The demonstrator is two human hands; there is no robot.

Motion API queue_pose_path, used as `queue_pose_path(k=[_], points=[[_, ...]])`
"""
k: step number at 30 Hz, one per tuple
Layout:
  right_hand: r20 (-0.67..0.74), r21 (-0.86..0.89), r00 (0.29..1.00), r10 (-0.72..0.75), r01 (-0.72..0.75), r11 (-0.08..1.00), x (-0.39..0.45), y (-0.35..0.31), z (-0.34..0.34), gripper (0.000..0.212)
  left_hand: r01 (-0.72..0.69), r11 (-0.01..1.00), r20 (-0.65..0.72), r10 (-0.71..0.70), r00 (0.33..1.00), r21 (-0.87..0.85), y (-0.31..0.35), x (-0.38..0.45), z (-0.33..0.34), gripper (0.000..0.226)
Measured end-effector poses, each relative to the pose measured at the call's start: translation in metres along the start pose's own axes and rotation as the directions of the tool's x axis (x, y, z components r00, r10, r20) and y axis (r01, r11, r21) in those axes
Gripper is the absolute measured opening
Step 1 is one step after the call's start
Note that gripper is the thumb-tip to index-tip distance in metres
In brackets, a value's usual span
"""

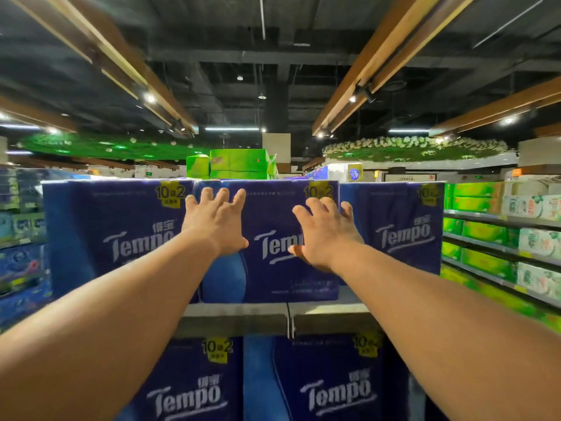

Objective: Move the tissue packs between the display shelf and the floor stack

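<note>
Three dark blue Tempo tissue packs stand side by side on the top board of the display shelf (236,317). Both my arms reach up to the middle pack (270,214). My left hand (217,221) lies flat on the left part of its front, fingers spread and pointing up. My right hand (324,229) lies flat on the right part of its front, fingers spread toward the pack's top right corner. The left pack (115,232) and the right pack (400,229) stand untouched. More blue packs (331,381) fill the level below.
Green tissue packs (236,164) are piled behind the blue row. Shelves of green and white packs (501,238) run along the right. Blue goods fill shelves (21,238) on the left. Wooden ceiling beams with spotlights hang overhead.
</note>
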State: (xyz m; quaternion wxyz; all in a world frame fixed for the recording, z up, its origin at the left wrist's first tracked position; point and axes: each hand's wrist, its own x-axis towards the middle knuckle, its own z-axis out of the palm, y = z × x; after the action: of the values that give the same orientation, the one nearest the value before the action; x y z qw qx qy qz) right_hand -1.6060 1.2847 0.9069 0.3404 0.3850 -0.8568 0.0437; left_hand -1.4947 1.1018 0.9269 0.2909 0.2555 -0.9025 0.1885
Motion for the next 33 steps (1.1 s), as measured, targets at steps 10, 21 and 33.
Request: queue_pose_path(k=[10,21,33], points=[[0.187,0.097,0.977,0.101,-0.121,0.988,-0.223,0.002,-0.064,0.063,-0.056,0.998,0.155,0.06,0.986,-0.036,0.046,-0.212,-0.06,0.104],[0.355,0.069,0.906,0.231,-0.272,0.96,-0.419,-0.046,-0.111,0.062,-0.182,0.976,0.299,0.21,0.931,-0.116,0.063,-0.405,-0.088,0.103],[0.712,0.092,0.688,0.14,-0.289,0.953,-0.663,-0.186,-0.087,0.061,-0.173,0.96,0.628,0.275,0.728,-0.22,0.038,-0.662,-0.046,0.1]])
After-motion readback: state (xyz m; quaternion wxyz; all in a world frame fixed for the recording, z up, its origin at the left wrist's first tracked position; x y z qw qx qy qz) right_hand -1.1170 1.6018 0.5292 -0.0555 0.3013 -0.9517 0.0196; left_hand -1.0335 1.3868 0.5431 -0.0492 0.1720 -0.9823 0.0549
